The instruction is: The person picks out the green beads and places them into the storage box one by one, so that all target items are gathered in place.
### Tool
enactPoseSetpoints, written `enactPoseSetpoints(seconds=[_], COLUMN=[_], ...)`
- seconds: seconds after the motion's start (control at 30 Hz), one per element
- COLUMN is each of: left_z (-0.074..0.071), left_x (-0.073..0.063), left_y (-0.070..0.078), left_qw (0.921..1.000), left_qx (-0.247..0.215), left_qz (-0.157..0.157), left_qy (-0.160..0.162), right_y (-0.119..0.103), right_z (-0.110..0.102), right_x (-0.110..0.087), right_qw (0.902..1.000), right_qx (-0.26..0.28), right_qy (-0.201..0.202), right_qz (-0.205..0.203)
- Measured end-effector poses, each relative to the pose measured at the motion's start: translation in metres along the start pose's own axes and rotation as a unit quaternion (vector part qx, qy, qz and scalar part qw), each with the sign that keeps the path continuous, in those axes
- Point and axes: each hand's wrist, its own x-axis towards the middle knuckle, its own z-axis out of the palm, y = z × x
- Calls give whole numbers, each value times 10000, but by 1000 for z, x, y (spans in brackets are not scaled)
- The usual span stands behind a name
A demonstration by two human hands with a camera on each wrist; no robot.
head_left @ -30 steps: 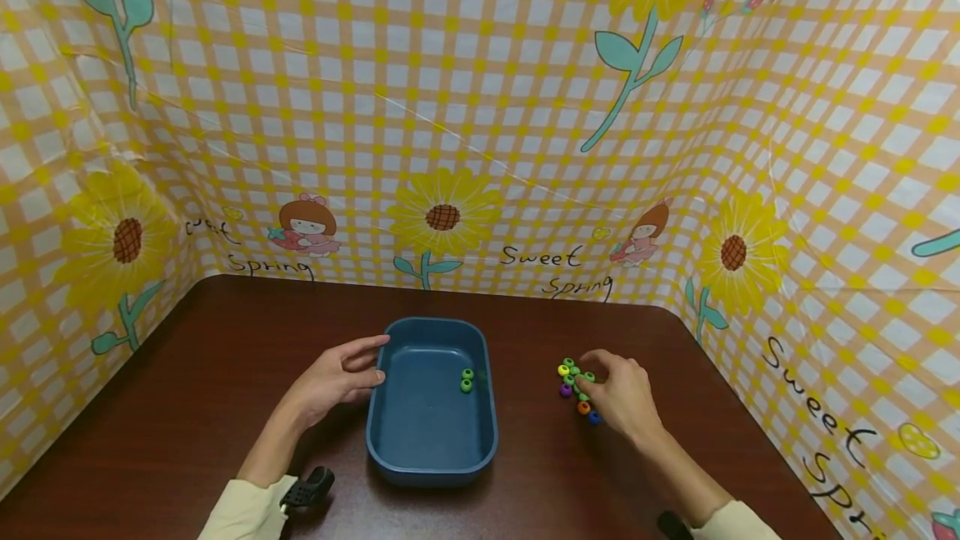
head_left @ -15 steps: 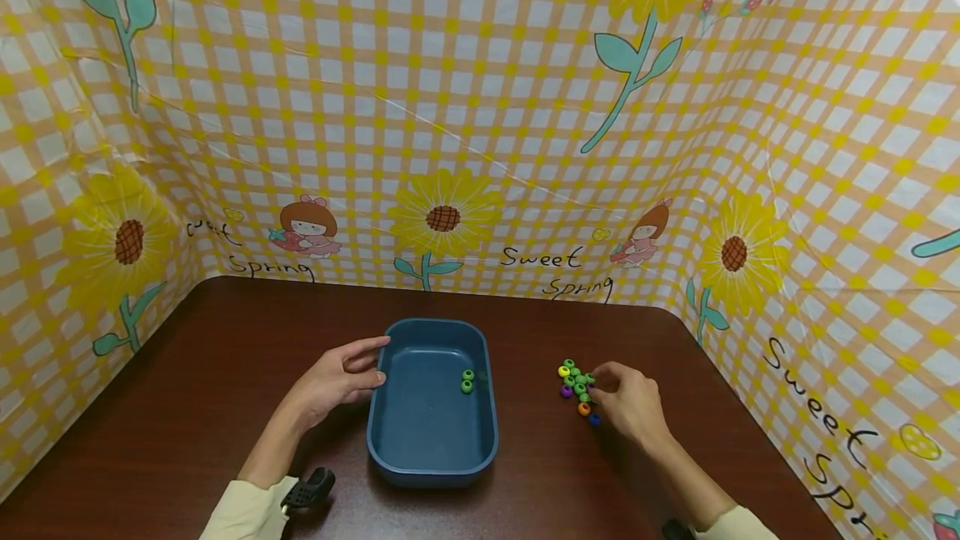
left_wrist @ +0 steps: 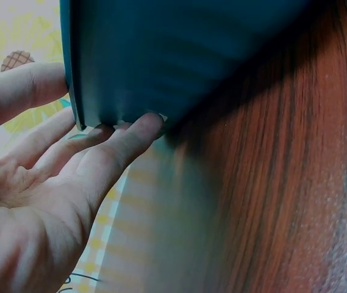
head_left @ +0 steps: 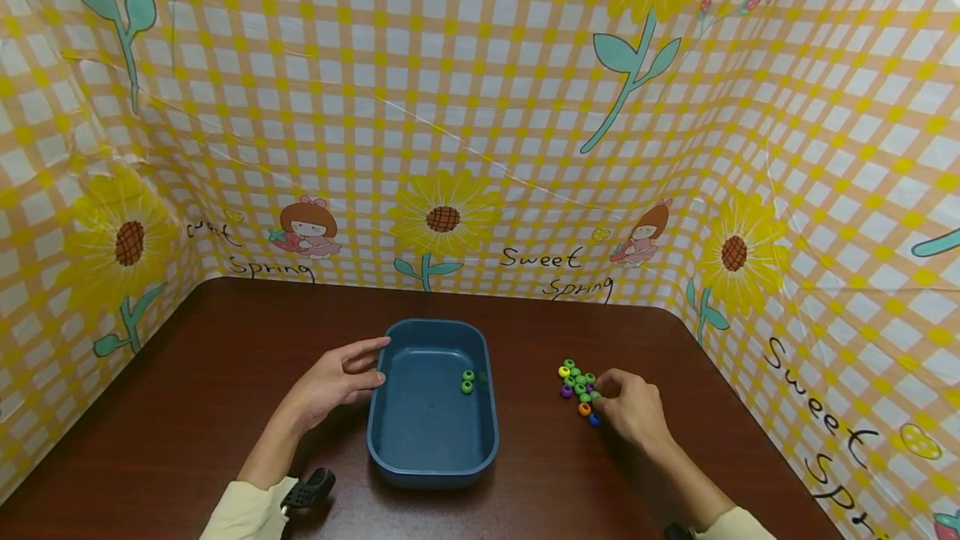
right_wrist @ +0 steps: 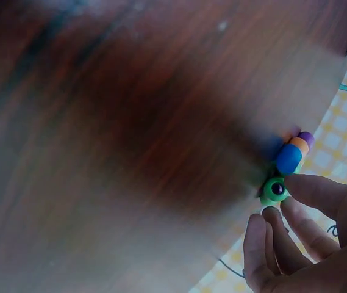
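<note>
My left hand (head_left: 337, 382) rests against the left side of a blue rectangular box (head_left: 431, 471), its fingertips at the rim. In the left wrist view, the extended fingers touch the outside of the box wall (left_wrist: 161, 55). To the right of the box, my right hand (head_left: 633, 408) is at the near right edge of a bead cluster, thumb and finger pinching a green bead (right_wrist: 275, 190). Beside that bead lies a blue bead (head_left: 595, 420). The cluster also has an orange bead (head_left: 584, 410), a purple bead (head_left: 566, 392), a yellow bead (head_left: 564, 372) and several green beads (head_left: 580, 389).
Two green beads (head_left: 468, 382) lie inside the box near its right wall. Everything stands on a dark brown wooden table (head_left: 300, 307). A checked cloth (head_left: 465, 107) with sunflowers hangs around the back and sides.
My right hand has drawn back slightly to the right and toward me from above the cluster, uncovering more beads. A green bead now shows at its fingertips. The left hand and box stay put.
</note>
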Motion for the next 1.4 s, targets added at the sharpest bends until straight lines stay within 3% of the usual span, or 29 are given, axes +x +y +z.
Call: enactPoseSetpoints(seconds=[0.8, 1.1, 1.4], left_z=[0, -1, 0], left_x=[1, 2, 1], left_y=[-1, -1, -1], left_qw=[10000, 10000, 10000], left_qx=[-23, -21, -20], left_qz=[30, 33, 8], left_qy=[-15, 13, 31], right_y=[-3, -28, -63], right_z=[1, -4, -3], right_x=[2, 7, 11], right_qw=[9999, 9994, 9961], right_qx=[69, 261, 801], right_qy=[61, 142, 8], right_qz=[-55, -150, -372])
